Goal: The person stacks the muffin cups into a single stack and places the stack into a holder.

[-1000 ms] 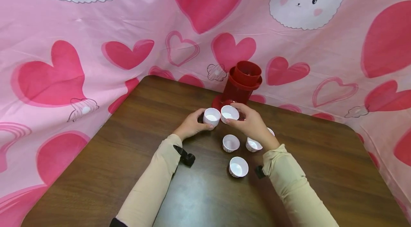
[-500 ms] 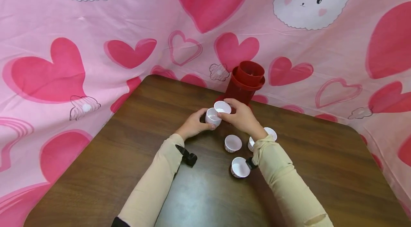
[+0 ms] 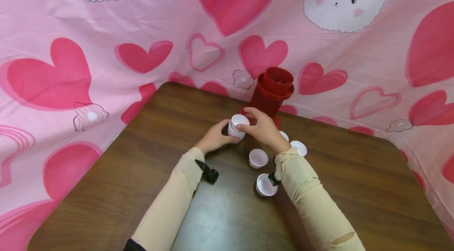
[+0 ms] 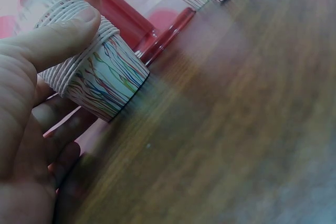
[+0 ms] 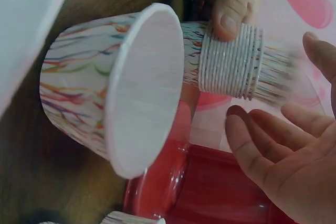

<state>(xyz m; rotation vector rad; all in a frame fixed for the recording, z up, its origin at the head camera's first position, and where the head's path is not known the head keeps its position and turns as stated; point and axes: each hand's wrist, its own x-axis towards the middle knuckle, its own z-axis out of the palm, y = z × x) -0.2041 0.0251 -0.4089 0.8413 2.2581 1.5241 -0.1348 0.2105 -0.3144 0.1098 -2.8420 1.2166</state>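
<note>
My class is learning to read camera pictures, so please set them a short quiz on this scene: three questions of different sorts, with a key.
1. Multiple choice: which hand grips the stack of cups? A) left B) right C) neither
2. True or false: the red container stands nearer the person than the stack does.
3. Fill in: the printed outsides of the stack show wavy, multicoloured ____.

Key
1. A, the left hand.
2. False; the red container stands beyond the stack.
3. Lines.
</note>
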